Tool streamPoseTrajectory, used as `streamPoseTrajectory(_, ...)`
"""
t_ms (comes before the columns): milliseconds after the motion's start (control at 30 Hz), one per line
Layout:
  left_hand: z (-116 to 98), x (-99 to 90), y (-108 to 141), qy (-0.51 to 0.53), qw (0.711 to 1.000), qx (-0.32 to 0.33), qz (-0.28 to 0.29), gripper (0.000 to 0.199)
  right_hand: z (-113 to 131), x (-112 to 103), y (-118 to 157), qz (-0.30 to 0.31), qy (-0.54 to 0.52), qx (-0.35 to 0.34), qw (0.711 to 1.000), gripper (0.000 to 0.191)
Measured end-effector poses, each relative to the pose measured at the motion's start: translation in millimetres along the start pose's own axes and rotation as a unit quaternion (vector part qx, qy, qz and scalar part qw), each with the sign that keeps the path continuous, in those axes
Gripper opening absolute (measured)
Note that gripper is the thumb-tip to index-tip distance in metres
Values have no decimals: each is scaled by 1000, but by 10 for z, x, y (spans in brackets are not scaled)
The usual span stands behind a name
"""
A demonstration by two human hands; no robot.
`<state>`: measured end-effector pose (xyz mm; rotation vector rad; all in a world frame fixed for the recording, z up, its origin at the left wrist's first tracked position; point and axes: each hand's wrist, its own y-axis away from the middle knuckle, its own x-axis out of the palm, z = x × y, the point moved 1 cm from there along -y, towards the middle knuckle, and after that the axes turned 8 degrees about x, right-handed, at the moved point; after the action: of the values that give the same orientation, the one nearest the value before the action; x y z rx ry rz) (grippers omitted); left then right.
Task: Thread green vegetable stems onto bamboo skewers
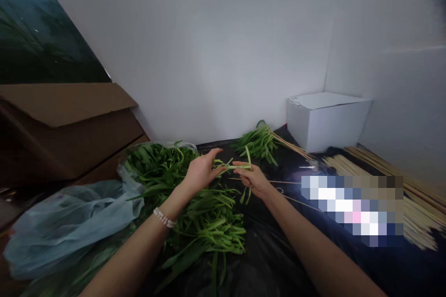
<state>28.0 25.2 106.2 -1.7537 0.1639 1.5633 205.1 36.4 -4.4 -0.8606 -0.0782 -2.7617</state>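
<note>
My right hand point(255, 180) is closed around a few pale green water spinach stems point(248, 154), some sticking up above the fingers and some hanging below. Close by on the left is my left hand point(201, 169), its thumb and fingers spread apart around the leafy end of the stems without visibly gripping them. A bead bracelet point(164, 218) circles the left wrist. Beneath both hands, a loose heap of water spinach point(223, 227) lies on black plastic sheeting point(265, 246). Thin sticks point(278, 182) rest just right of my right hand.
A plastic bag point(80, 222) of greens and an open cardboard box point(69, 134) are at left. Toward the wall, a bunch of greens on sticks point(258, 143) lies beside a white box point(331, 120). Many bare wooden sticks point(414, 213) fill the right side; a blurred-out patch hides part.
</note>
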Motion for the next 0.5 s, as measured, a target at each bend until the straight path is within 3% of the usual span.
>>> streamPoseTrajectory(200, -40, 268, -62, -56, 995, 64, 57, 26, 15, 29, 7, 9, -13, 0, 1000, 39)
streamPoseTrajectory(500, -203, 337, -86, -175, 967, 160, 95, 13, 14, 5, -22, 19, -44, -20, 999, 36)
